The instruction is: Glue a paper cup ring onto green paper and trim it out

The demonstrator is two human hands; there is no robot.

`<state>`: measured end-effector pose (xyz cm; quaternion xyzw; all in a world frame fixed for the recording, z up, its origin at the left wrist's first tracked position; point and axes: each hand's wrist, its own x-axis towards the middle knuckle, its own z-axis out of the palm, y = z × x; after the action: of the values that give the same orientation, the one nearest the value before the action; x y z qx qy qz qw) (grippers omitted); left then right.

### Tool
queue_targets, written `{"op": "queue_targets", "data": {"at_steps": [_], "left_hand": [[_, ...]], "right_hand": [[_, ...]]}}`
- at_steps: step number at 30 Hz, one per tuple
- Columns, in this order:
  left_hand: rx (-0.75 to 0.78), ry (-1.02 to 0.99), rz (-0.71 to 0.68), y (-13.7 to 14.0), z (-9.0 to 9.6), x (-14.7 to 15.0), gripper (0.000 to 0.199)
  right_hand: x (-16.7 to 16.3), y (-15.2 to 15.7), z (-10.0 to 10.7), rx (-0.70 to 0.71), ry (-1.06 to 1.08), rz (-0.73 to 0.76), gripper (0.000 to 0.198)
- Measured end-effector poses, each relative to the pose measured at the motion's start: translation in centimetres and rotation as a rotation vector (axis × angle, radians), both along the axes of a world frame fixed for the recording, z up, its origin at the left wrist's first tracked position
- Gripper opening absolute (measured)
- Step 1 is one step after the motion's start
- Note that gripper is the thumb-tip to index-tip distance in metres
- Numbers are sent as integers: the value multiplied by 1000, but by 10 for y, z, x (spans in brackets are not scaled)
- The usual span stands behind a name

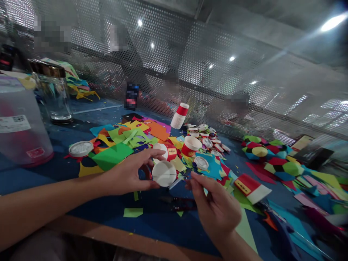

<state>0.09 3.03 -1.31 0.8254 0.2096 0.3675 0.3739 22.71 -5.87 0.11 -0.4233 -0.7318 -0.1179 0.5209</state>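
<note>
My left hand grips a white, round piece at its left edge, between thumb and fingers. It looks like the cut-off bottom of a paper cup, its pale face toward me. A thin dark line crosses that face; whether it is a needle, a thread or a slit, I cannot tell. To the right, my right hand is closed in a pinch, its fingertips apart from the white piece. What lies in the pinch is too small to make out. Beneath, dark thread snips lie on the blue table, partly behind the right hand.
Coloured paper scraps, red-and-white paper cups, a cup stack and a pile of cut cup bottoms lie ahead. At left stand a glass jar and a plastic container. Scissors lie at right.
</note>
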Motion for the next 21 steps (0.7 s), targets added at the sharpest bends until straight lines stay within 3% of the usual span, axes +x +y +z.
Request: {"op": "queue_targets", "data": {"at_steps": [4,12,17,21], "left_hand": [[-87,-9,-94,-9,4,1,67],[-228,-65,-128,-7,1,-1,64],[-102,66,-133,-15,3,1,64],[-118,-3,-191,-20,1,1,80]], "right_hand": [[1,-1,6,203,-289,85,25],[5,-4,4,197,-548,253,18],[2,-10,8,256,-578,191,13],[-4,-9,15,249,-613,213,12]]}}
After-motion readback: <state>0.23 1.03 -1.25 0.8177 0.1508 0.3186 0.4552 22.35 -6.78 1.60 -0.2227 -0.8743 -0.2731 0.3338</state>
